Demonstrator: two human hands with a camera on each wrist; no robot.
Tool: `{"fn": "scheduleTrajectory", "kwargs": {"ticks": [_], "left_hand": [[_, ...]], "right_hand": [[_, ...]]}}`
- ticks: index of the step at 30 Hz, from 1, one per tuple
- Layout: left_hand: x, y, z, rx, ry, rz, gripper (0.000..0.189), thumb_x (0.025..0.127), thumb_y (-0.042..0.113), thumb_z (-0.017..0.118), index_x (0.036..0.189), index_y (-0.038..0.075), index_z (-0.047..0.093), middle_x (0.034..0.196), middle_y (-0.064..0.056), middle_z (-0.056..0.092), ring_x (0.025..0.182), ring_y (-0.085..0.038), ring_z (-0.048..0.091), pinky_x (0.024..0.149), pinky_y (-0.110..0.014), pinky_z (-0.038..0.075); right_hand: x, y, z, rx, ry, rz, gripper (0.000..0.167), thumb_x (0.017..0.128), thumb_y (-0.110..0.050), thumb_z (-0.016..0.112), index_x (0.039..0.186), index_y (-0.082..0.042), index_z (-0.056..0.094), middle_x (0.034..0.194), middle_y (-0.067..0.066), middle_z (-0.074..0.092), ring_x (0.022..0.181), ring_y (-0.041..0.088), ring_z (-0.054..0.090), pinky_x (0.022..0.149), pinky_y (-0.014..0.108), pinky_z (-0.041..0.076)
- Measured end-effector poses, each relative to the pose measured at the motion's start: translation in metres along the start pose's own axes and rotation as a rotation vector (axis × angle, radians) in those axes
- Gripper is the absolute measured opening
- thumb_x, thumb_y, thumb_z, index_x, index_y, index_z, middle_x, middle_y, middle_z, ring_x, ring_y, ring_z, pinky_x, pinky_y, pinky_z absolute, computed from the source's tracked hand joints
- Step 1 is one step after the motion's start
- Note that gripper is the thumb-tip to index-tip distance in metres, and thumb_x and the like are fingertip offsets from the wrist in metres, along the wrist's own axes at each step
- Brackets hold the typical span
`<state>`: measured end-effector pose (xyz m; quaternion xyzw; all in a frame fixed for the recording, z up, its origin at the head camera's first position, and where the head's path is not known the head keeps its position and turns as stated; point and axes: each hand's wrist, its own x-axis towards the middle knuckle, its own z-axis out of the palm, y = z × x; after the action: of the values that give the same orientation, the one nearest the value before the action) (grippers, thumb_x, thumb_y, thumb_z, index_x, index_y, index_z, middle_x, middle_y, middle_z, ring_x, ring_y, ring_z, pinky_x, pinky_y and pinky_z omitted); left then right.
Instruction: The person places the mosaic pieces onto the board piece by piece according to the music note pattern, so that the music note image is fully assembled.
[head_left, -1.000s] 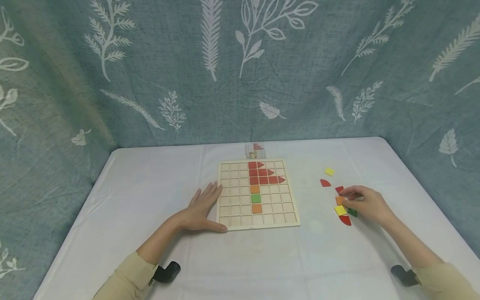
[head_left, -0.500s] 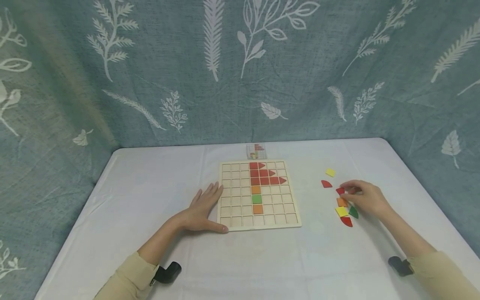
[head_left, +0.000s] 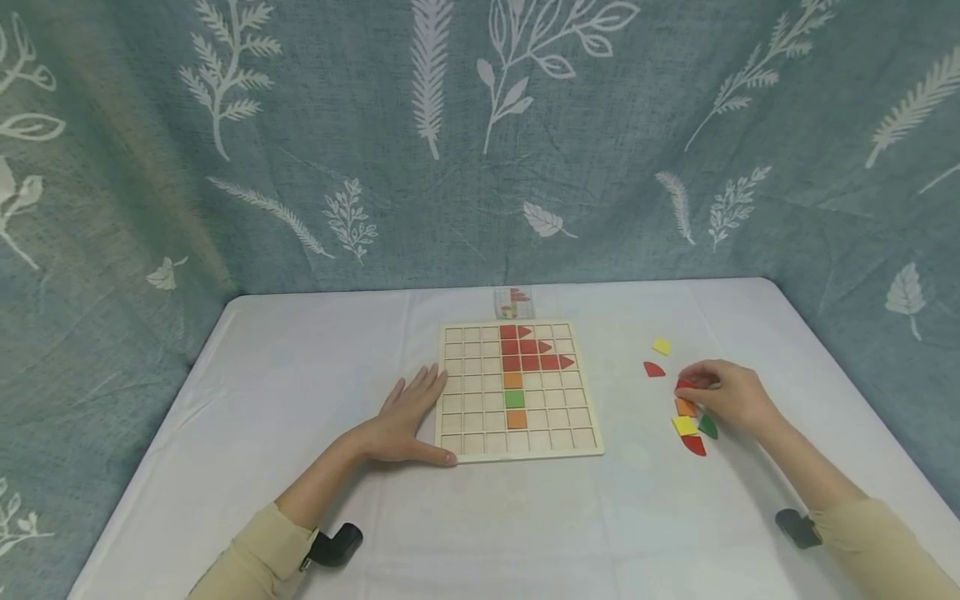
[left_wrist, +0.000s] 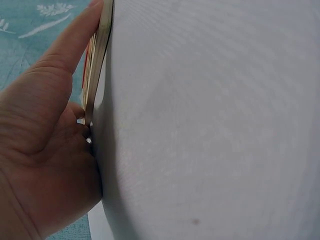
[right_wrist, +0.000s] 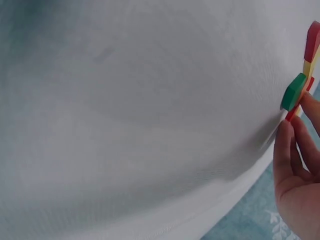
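A square wooden grid board (head_left: 468,447) lies mid-table, with red squares and triangles (head_left: 529,362) set in rows at its top. Below them a column holds orange, green (head_left: 514,399) and orange squares. My left hand (head_left: 405,421) rests at the board's lower left, fingers spread along the left edge, thumb at the front corner. My right hand (head_left: 731,395) pinches a small red piece (right_wrist: 291,115) between thumb and fingers, its shape mostly hidden. Close by the fingertips lie an orange piece (head_left: 686,407), a yellow square (head_left: 684,426), a green rounded piece (head_left: 707,427) and a red quarter-round (head_left: 693,446).
Farther back on the right lie another red quarter-round (head_left: 654,369) and a yellow square (head_left: 662,347). A small pattern card (head_left: 514,303) sits behind the board. White cloth (head_left: 315,350) covers the table, and a leaf-print curtain (head_left: 375,125) hangs behind it.
The right hand has moved slightly back from the orange and green pieces to the red piece, and its fingers have closed on it. The left hand stays at the board.
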<state>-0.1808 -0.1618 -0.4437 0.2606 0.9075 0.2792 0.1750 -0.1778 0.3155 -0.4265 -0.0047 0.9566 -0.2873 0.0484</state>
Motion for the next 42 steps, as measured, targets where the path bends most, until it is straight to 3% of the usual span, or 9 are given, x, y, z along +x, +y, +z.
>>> {"fn": "scheduleTrajectory", "kwargs": {"ticks": [11, 16, 20, 25, 33, 38, 42], "left_hand": [[-0.001, 0.002, 0.003, 0.014, -0.006, -0.028, 0.124, 0.071, 0.057, 0.080, 0.155, -0.002, 0.010, 0.161, -0.020, 0.002, 0.149, -0.033, -0.006, 0.117, -0.052, -0.008], [-0.001, 0.003, 0.004, 0.014, -0.007, -0.033, 0.125, 0.070, 0.058, 0.079, 0.155, -0.001, 0.009, 0.162, -0.019, 0.001, 0.149, -0.032, -0.006, 0.117, -0.051, -0.008], [-0.001, 0.003, 0.003, 0.015, -0.011, -0.033, 0.124, 0.071, 0.059, 0.079, 0.155, 0.000, 0.009, 0.162, -0.019, 0.001, 0.149, -0.032, -0.006, 0.117, -0.051, -0.008], [-0.001, 0.002, 0.002, 0.017, -0.017, -0.030, 0.124, 0.071, 0.058, 0.079, 0.155, -0.001, 0.009, 0.162, -0.019, 0.000, 0.149, -0.031, -0.007, 0.117, -0.051, -0.008], [0.000, 0.002, 0.000, 0.013, -0.023, -0.033, 0.124, 0.071, 0.058, 0.079, 0.155, 0.000, 0.009, 0.162, -0.018, 0.001, 0.149, -0.031, -0.006, 0.117, -0.051, -0.008], [-0.001, 0.001, -0.003, 0.005, -0.030, -0.016, 0.123, 0.072, 0.056, 0.079, 0.155, -0.002, 0.009, 0.162, -0.020, 0.001, 0.149, -0.033, -0.006, 0.117, -0.052, -0.008], [0.000, 0.000, -0.006, 0.005, -0.041, -0.013, 0.123, 0.073, 0.057, 0.079, 0.155, -0.001, 0.008, 0.162, -0.019, 0.000, 0.149, -0.031, -0.007, 0.117, -0.051, -0.008]], "right_hand": [[0.001, -0.004, 0.002, 0.024, 0.009, 0.005, 0.040, 0.086, -0.032, 0.076, 0.111, -0.001, 0.069, 0.094, 0.008, 0.068, 0.089, 0.026, 0.058, 0.069, 0.031, 0.051], [0.003, -0.024, 0.013, 0.163, -0.007, -0.024, 0.042, 0.087, -0.035, 0.075, 0.115, -0.004, 0.070, 0.099, 0.011, 0.068, 0.076, 0.022, 0.060, 0.060, 0.028, 0.053], [0.004, -0.051, 0.030, 0.237, -0.049, -0.076, 0.035, 0.086, -0.035, 0.076, 0.109, -0.010, 0.073, 0.093, 0.004, 0.070, 0.077, 0.019, 0.064, 0.066, 0.031, 0.054], [0.001, -0.087, 0.053, 0.246, -0.110, -0.176, 0.028, 0.080, -0.035, 0.081, 0.101, -0.018, 0.076, 0.086, -0.006, 0.069, 0.085, 0.014, 0.064, 0.074, 0.032, 0.053], [-0.004, -0.131, 0.086, 0.168, -0.261, -0.430, 0.021, 0.080, -0.029, 0.082, 0.099, -0.021, 0.075, 0.092, -0.015, 0.068, 0.084, 0.010, 0.058, 0.074, 0.028, 0.052], [-0.004, -0.146, 0.097, 0.073, -0.257, -0.581, 0.019, 0.081, -0.026, 0.081, 0.098, -0.020, 0.075, 0.090, -0.017, 0.066, 0.083, 0.006, 0.056, 0.075, 0.026, 0.051], [-0.004, -0.154, 0.100, 0.060, -0.248, -0.665, 0.016, 0.082, -0.020, 0.080, 0.098, -0.017, 0.077, 0.088, -0.015, 0.066, 0.082, 0.005, 0.055, 0.074, 0.025, 0.049]]}}
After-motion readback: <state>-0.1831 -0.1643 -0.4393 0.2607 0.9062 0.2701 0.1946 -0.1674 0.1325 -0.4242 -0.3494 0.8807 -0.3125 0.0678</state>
